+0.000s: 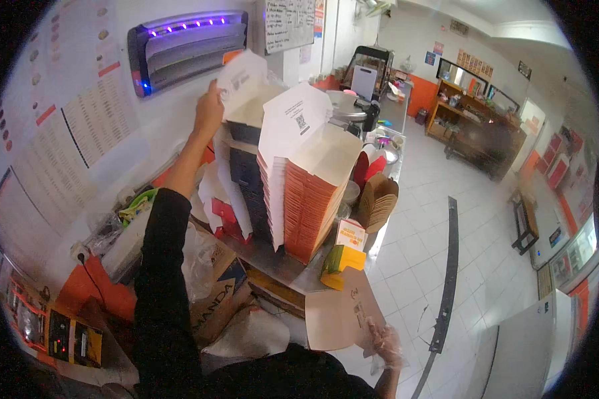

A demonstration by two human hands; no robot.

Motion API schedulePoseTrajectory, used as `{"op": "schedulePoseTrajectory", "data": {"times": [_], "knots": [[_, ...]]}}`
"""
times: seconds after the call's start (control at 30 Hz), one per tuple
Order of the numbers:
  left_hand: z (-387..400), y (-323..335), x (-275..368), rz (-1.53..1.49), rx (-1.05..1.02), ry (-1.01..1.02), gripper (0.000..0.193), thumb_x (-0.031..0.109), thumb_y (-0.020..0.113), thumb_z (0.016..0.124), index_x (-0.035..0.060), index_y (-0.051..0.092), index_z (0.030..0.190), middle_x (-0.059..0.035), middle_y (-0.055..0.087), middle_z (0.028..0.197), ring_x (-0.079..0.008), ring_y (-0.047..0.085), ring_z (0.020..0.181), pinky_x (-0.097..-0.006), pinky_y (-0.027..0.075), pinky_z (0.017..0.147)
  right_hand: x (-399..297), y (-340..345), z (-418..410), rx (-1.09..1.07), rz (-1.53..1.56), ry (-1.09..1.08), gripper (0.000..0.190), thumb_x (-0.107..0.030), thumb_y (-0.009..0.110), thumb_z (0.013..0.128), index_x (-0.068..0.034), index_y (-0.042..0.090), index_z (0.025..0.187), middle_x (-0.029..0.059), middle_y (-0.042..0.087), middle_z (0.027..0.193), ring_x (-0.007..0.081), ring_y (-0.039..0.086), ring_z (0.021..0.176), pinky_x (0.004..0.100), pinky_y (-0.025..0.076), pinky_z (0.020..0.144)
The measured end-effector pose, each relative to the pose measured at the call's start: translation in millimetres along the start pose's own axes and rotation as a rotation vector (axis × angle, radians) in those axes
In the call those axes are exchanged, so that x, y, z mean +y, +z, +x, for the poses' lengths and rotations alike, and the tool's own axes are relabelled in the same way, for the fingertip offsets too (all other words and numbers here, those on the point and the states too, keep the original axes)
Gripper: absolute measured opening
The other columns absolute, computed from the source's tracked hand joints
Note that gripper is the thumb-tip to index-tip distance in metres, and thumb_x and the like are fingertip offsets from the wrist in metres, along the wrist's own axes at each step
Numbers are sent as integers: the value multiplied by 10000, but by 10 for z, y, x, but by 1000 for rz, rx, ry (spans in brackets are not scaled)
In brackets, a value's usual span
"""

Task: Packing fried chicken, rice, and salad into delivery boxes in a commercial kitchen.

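Observation:
My left hand (211,107) is raised at the upper left, its fingers touching the lid of the top box in a tall stack of dark takeaway boxes (247,169). Beside it stands a taller-looking stack of orange paperboard boxes (312,209), white inside, the top lid bearing print and a code. Low on the right, my right hand (385,344), with clear plastic about it, holds an opened paperboard box (329,319) by its lid. Between the orange stack and that box lie a yellow and green carton (347,262) and a small white and orange carton (351,234).
Nested brown kraft boxes (378,202) stand at the counter's right edge. Behind the stacks is a metal pressure cooker (349,104). Below the counter are a cardboard carton (214,299) and a white sack (252,331). A dark strip (449,269) runs along the tiled floor.

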State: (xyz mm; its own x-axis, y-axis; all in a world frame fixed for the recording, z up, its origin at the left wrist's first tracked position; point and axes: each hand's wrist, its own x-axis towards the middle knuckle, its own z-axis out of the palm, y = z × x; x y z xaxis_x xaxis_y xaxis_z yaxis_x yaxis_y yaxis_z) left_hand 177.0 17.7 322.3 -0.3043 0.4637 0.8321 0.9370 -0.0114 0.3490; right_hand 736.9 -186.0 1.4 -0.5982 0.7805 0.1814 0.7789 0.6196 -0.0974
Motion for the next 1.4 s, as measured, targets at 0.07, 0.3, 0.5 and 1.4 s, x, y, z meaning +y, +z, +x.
{"op": "schedulePoseTrajectory", "data": {"times": [0.07, 0.3, 0.5, 1.4], "knots": [[47, -127, -15, -43, 204, 28, 229, 77, 409, 850, 43, 503, 1056, -247, 578, 860, -414, 549, 832, -476, 417, 701, -45, -35, 9, -61, -51, -6, 464, -97, 473, 788, -156, 450, 1247, 75, 588, 806, 277, 521, 676, 373, 452, 623], [-328, -1084, 14, -48, 974, -346, 616, 372, 473, 876, -97, 332, 1250, -309, 375, 1247, -382, 342, 1202, -416, 273, 1004, 200, -168, -322, 196, -2, -59, 684, -153, 639, 671, -131, 372, 1301, 71, 551, 754, 267, 532, 661, 360, 445, 577], [-1495, -1200, 1639, -330, 786, -313, 683, 344, 597, 819, -104, 314, 1249, -253, 437, 1202, -280, 460, 1081, -355, 362, 918, 947, -283, -459, -126, -401, -15, 528, -113, 523, 824, -150, 349, 1320, 68, 605, 967, 263, 579, 725, 362, 474, 591], [-3200, 4004, 4413, -423, -558, -160, 228, 103, 465, 871, -26, 476, 1060, -268, 559, 808, -420, 553, 769, -444, 431, 631, 5340, 63, -131, -173, 193, 679, 465, -409, 399, 879, -20, 587, 709, 222, 544, 634, 397, 538, 613, 478, 418, 550]]}}
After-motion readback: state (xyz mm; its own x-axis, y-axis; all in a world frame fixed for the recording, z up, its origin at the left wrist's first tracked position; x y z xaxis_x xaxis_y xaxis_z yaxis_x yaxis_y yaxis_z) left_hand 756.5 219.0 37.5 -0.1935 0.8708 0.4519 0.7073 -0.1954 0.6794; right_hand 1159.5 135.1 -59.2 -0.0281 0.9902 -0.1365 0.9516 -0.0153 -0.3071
